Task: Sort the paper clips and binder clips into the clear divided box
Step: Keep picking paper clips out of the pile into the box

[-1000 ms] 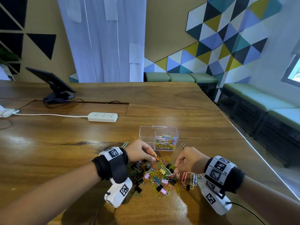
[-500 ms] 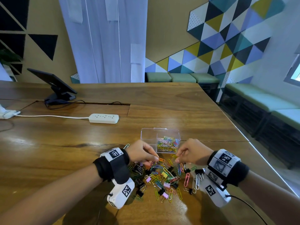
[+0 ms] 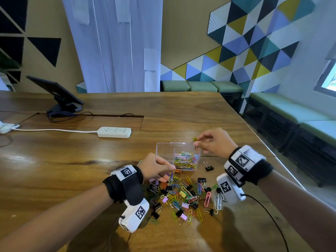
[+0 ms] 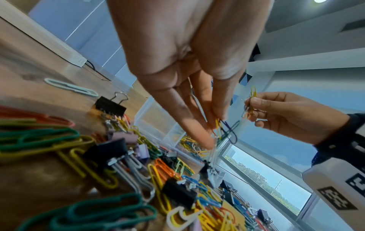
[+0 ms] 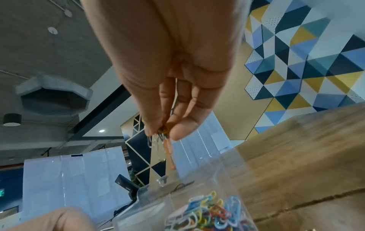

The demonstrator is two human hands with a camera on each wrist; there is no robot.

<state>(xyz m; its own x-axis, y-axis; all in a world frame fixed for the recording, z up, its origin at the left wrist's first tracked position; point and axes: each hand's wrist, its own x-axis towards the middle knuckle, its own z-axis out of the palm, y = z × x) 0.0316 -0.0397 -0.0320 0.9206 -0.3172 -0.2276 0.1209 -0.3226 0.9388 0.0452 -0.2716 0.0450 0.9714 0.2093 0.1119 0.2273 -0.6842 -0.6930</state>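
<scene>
The clear divided box (image 3: 164, 151) stands on the wooden table; its right compartment holds several coloured paper clips (image 3: 185, 159), the left compartment looks bare. My right hand (image 3: 197, 142) hovers over the box's far right corner and pinches a small bunch of paper clips (image 5: 165, 137). My left hand (image 3: 170, 174) is at the box's near edge, pinching blue and yellow paper clips (image 4: 225, 129). A mixed pile of paper clips and binder clips (image 3: 181, 197) lies in front of the box.
A lone black binder clip (image 3: 208, 167) lies right of the box. A white power strip (image 3: 114, 132) and its cord lie to the left, a black tablet stand (image 3: 58, 95) farther back. The table's right edge (image 3: 283, 166) runs close beside my right wrist.
My right hand rose from the pile with paper clips and moved to above the box's right side. My left hand lifted a few clips from the pile toward the box's near edge.
</scene>
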